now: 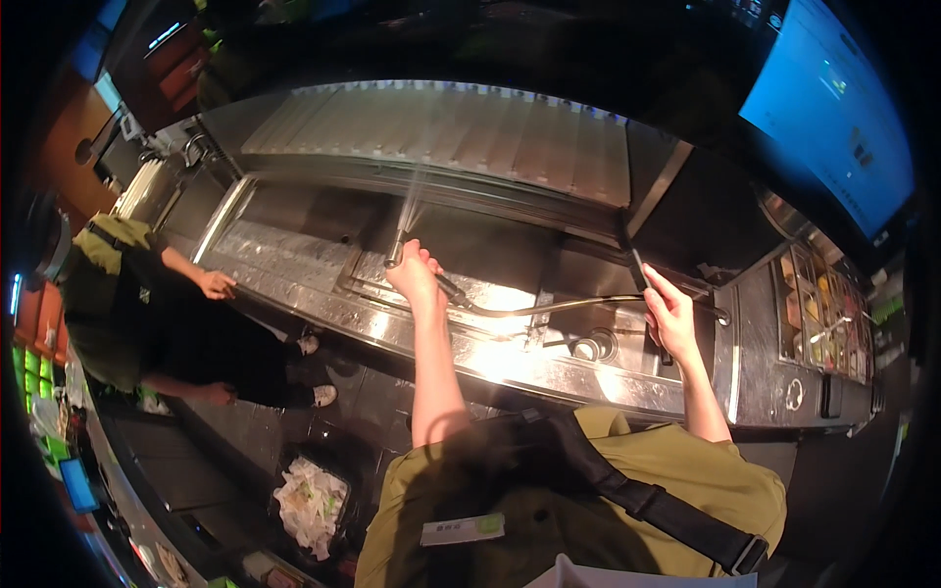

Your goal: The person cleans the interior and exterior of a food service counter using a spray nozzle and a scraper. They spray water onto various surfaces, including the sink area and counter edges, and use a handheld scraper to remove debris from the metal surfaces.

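Over the steel counter, my left hand (417, 275) is closed around the handle of a metal spray nozzle (395, 250). Water sprays from it, away from me, towards the ribbed metal back panel (470, 132). A flexible hose (559, 305) runs from the nozzle handle to the right, over a sink basin with a round drain (599, 344). My right hand (670, 312) holds a thin, flat, dark-edged tool upright between thumb and fingers, close to the hose; its exact kind cannot be told.
A co-worker (125, 309) stands at the left, one hand near the counter edge. On the floor a bin (283, 507) holds crumpled paper. Food containers (816, 309) sit in a rack at the right. A blue-lit screen (838, 110) hangs above right. The dark floor tiles (360, 411) look wet.
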### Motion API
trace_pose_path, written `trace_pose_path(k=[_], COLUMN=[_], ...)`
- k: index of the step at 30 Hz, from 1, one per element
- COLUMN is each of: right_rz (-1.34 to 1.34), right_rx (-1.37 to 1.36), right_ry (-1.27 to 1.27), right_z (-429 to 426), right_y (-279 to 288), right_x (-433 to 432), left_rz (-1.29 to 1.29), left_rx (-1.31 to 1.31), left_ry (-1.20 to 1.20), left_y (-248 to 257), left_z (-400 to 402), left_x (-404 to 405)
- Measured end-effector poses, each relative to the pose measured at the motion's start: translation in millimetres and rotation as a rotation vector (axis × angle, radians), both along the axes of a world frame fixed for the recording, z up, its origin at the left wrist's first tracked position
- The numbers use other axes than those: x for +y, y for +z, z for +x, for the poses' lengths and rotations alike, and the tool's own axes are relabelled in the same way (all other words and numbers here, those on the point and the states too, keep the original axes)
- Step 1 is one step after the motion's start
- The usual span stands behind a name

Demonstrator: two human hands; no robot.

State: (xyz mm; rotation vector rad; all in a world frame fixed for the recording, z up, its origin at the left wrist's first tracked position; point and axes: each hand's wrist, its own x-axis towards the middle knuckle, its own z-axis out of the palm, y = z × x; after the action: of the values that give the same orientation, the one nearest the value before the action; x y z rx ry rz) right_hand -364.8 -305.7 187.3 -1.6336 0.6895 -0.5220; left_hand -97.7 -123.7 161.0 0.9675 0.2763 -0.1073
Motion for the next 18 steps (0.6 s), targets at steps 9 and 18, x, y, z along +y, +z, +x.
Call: trace_pose_path(k=[9, 18], right_rz=[-0.013, -0.013], right_rx=[-0.017, -0.063], right_ry=[0.002, -0.07], right_z=[0, -20], right_y=[2, -6], right_x=[1, 4], left_rz=[0.064, 0.12], left_rx=[-0.087, -0.141], left_ry=[-0.28, -0.365], left_y=[15, 19], left_z=[-26, -64], left_x=[-52, -91])
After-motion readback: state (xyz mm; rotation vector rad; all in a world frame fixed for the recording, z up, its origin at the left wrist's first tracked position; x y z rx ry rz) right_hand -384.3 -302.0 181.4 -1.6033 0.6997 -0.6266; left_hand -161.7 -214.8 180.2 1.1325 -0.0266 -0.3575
